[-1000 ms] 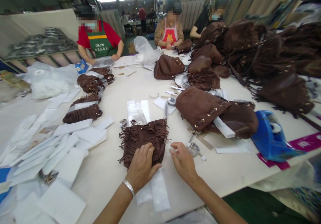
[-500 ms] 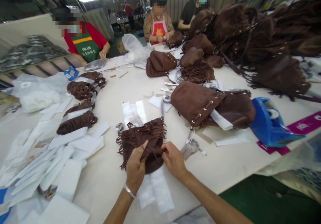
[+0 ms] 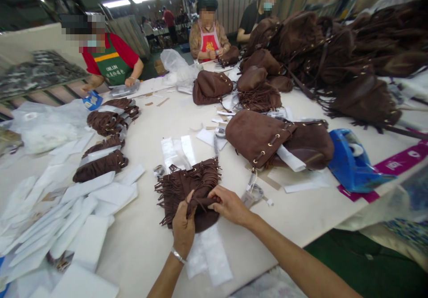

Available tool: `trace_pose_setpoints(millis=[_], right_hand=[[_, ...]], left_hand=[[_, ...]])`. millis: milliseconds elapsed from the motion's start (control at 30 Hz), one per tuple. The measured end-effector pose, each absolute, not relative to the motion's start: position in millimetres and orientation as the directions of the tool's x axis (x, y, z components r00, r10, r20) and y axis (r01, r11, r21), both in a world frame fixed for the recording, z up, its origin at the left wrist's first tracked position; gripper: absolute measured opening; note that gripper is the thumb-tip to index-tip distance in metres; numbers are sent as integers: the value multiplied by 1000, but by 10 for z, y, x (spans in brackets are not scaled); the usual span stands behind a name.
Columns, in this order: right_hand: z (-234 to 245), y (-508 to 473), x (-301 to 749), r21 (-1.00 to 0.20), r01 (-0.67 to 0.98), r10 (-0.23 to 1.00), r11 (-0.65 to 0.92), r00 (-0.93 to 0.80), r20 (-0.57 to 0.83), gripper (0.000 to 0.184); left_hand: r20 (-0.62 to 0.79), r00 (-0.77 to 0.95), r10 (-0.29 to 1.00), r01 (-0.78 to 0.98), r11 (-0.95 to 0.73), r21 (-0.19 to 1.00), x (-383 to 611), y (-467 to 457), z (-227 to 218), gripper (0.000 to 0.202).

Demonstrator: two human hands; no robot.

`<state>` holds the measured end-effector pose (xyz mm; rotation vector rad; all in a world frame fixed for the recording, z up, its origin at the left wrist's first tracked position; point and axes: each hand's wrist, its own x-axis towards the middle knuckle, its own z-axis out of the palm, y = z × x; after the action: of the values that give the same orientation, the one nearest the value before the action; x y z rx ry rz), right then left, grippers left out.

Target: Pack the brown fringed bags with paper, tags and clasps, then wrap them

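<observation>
A dark brown fringed bag (image 3: 180,186) lies flat on the table in front of me, on top of white paper strips (image 3: 210,258). My left hand (image 3: 183,224), with a bracelet at the wrist, is closed on the bag's fringe near its lower middle. At the bag's right side my right hand (image 3: 227,204) pinches the same fringe between thumb and fingers. The strands between both hands are bunched up and slightly lifted. Behind the bag more clear wrapping strips (image 3: 179,151) stick out. Which strand each hand grips is partly hidden by the fingers.
Brown drawstring bags (image 3: 277,137) lie ahead, with a large heap (image 3: 314,44) at the back right. A blue tape dispenser (image 3: 356,164) stands at the right. White paper pieces (image 3: 87,235) and wrapped brown bundles (image 3: 100,164) cover the left. Co-workers (image 3: 207,30) stand across the table.
My right hand has moved a little up and left, pulling the fringe strands upward toward my left hand. My left hand stays at the bag. The view has shifted slightly.
</observation>
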<state>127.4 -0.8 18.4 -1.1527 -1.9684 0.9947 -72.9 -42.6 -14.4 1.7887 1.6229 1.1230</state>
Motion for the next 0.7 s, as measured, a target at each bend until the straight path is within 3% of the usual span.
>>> trace_pose_setpoints(millis=[167, 367, 467, 600, 700], right_hand=[[-30, -101, 1196, -795, 471, 916, 382, -307, 258, 26], [-288, -305, 1023, -787, 539, 948, 299, -75, 309, 25], [-263, -307, 1035, -828, 495, 951, 265, 8, 310, 22], [-140, -267, 1156, -850, 435, 955, 298, -134, 266, 45], [-78, -230, 1238, -811, 468, 932, 351, -261, 252, 37]], left_hand=[[260, -25, 965, 534, -207, 819, -709, -440, -188, 45], [278, 53, 959, 553, -260, 791, -711, -467, -169, 46], [294, 77, 953, 574, -284, 768, -711, -463, -166, 46], [321, 66, 945, 567, -300, 767, -709, -452, -209, 46], [319, 42, 947, 544, -290, 788, -713, -454, -244, 46]])
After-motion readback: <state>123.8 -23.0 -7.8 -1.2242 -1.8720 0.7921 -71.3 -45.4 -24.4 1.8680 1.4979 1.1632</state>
